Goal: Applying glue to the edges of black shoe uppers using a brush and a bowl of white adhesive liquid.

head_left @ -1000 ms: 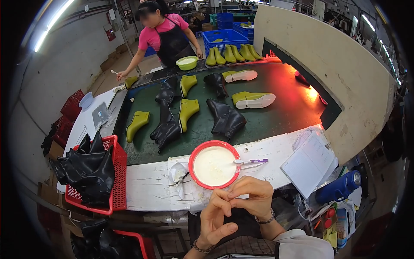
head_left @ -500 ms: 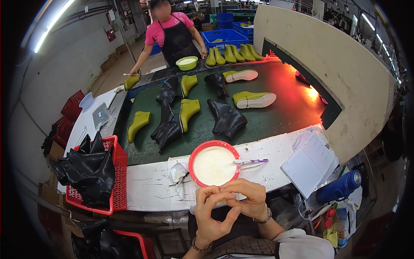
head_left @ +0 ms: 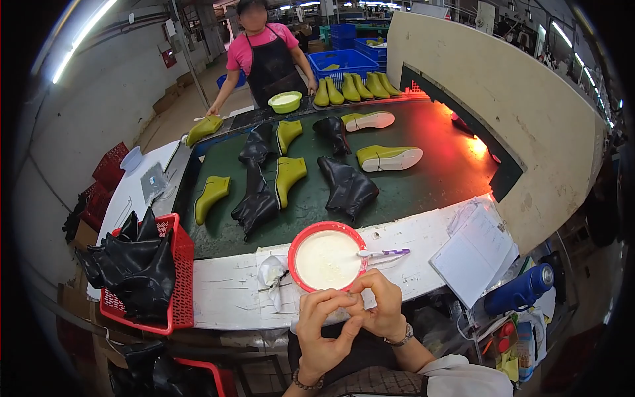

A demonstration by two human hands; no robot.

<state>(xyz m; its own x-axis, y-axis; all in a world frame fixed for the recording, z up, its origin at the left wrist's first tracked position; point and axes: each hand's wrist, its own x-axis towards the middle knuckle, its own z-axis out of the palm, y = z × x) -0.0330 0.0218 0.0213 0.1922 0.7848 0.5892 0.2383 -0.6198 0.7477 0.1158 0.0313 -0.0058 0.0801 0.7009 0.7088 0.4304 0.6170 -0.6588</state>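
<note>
My left hand [head_left: 325, 334] and my right hand [head_left: 382, 308] meet at the fingertips, just below a red-rimmed bowl [head_left: 328, 257] of creamy white liquid. Both have bent fingers pressed together; anything pinched between them is too small or hidden to make out. A white and purple toothbrush [head_left: 387, 253] rests across the bowl's right rim. Left of the bowl lies a crumpled white cloth [head_left: 272, 272]. On the green belt [head_left: 264, 239] beyond are yellow-green shoe lasts [head_left: 290, 177], several black boot uppers [head_left: 347, 188] and lasts with pale soles [head_left: 390, 159].
A red basket [head_left: 184, 278] of black uppers stands at the left. To the right are an open notebook [head_left: 471, 255] and a blue flask [head_left: 519, 290]. A beige machine housing [head_left: 489, 99] glows red inside. Across the belt, a co-worker [head_left: 268, 63] in pink touches a green last [head_left: 202, 131].
My fingers have shifted slightly against each other, still joined below the bowl. The co-worker has tilted the green last at the far left over toward its side.
</note>
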